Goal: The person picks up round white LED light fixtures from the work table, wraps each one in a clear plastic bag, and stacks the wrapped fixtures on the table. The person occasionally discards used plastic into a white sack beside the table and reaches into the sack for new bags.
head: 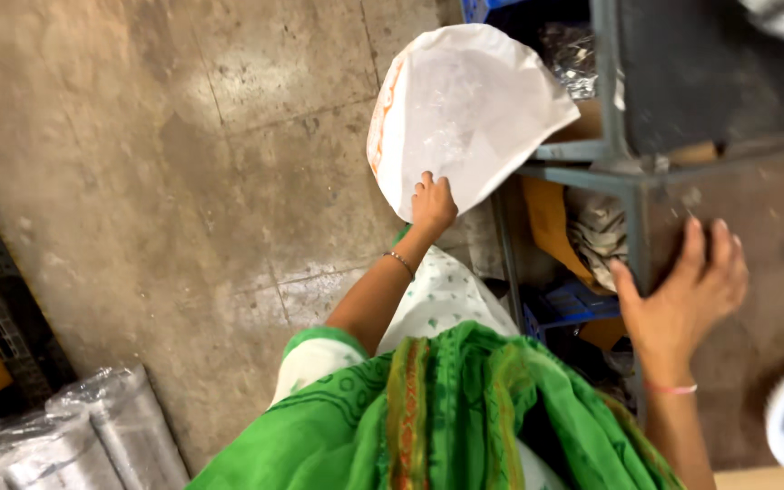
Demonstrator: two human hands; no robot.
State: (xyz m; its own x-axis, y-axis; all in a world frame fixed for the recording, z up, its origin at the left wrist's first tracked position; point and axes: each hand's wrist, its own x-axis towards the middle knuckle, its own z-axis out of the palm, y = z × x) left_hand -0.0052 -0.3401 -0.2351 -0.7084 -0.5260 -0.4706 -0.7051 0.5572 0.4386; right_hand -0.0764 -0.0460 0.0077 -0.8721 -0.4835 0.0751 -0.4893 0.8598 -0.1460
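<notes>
while the left hand (432, 204) pinches the white bag (460, 113), the right hand (687, 295) rests spread on the table (755, 227)

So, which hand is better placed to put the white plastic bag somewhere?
The left hand: it already grips the white plastic bag by its lower edge. The right hand lies flat on the grey metal table.
</notes>
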